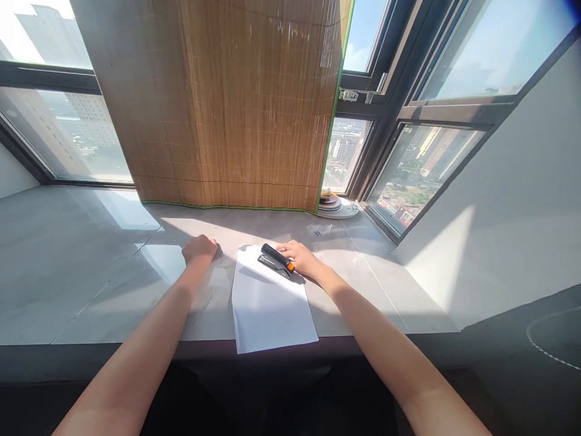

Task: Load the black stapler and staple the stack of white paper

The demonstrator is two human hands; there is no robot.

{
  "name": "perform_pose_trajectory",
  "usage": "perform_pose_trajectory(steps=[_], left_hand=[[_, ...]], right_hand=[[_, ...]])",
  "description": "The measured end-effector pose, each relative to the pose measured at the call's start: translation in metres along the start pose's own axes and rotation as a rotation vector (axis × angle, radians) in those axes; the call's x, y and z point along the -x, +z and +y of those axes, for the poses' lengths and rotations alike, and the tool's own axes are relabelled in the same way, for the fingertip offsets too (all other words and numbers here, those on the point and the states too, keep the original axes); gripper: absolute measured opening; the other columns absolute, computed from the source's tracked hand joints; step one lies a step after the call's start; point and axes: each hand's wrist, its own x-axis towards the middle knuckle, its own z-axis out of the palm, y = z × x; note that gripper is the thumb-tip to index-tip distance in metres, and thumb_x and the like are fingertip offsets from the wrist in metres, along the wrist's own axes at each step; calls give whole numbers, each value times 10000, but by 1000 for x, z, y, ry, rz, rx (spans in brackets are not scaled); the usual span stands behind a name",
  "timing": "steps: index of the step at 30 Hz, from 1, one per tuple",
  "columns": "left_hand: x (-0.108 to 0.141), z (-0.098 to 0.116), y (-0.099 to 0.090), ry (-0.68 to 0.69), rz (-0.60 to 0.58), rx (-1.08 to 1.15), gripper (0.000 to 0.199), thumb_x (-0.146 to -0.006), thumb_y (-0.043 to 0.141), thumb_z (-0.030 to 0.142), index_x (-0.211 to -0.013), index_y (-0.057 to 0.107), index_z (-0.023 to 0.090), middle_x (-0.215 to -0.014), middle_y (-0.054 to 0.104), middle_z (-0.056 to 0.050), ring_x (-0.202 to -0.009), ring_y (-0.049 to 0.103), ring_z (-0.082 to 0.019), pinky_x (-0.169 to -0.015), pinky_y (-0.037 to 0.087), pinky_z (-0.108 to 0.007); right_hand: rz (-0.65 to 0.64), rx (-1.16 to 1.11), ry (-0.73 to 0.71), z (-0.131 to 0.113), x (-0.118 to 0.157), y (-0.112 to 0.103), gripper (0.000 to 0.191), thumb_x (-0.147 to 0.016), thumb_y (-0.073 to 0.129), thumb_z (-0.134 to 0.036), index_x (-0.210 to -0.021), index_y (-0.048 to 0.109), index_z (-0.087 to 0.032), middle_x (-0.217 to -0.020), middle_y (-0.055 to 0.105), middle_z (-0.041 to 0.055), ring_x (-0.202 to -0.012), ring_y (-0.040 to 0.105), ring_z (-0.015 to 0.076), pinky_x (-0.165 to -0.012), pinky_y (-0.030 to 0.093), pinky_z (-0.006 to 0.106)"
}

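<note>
Left hand [198, 249] fisted left of the paper [276, 315], right hand [303, 259] touching the stapler [276, 256] atop it; from here I can't tell whether that hand pinches.

The paper [275, 312], white and blank on top, lies on the grey sill [206, 318], its near edge jutting past the front. The stapler [278, 257], black with an orange patch at its right end, slants across the paper's far part.
</note>
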Motion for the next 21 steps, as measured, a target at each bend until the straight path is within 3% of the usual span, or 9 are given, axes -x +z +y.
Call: perform_pose_trajectory(steps=[5,10,16,18,21], left_hand=[[2,6,-1,-53,-22,-219,227,-943,586,328,-846,696,155,-1009,745,-222,-1042,728,-405,-824,539,-446],[-3,4,1,-42,-33,-285,297,-959,570,358,-976,756,128,-1090,760,-237,-1057,733,-401,-814,543,-434],[-2,6,-1,-32,-51,-306,396,-982,505,366,-1075,771,88,-1180,752,-268,-1105,728,-415,-826,545,-435],[-2,5,-3,-23,-60,-303,409,-983,495,365,-1089,771,83,-1182,750,-274,-1111,730,-412,-833,545,-435],[-3,4,-5,25,-80,-281,404,-966,510,363,-1078,775,79,-1149,749,-293,-1100,730,-431,-835,543,-460]], right_hand=[[25,16,36,43,28,-21,336,-908,636,-142,-1068,884,-302,-1424,736,29,-1171,634,282,-1043,507,443],[96,23,118,84,78,-48,338,-869,636,-157,-1035,892,-301,-1419,744,32,-1233,656,327,-1093,514,495],[168,-62,147,93,107,-60,340,-907,623,-240,-1133,865,-318,-1445,729,11,-1278,655,295,-1125,504,448],[290,-88,280,90,114,-65,322,-968,603,-312,-1186,837,-276,-1348,770,56,-1213,687,271,-1048,534,388],[404,121,683,88,128,-72,351,-1058,502,-360,-999,807,-196,-993,796,112,-959,722,256,-852,522,331]])
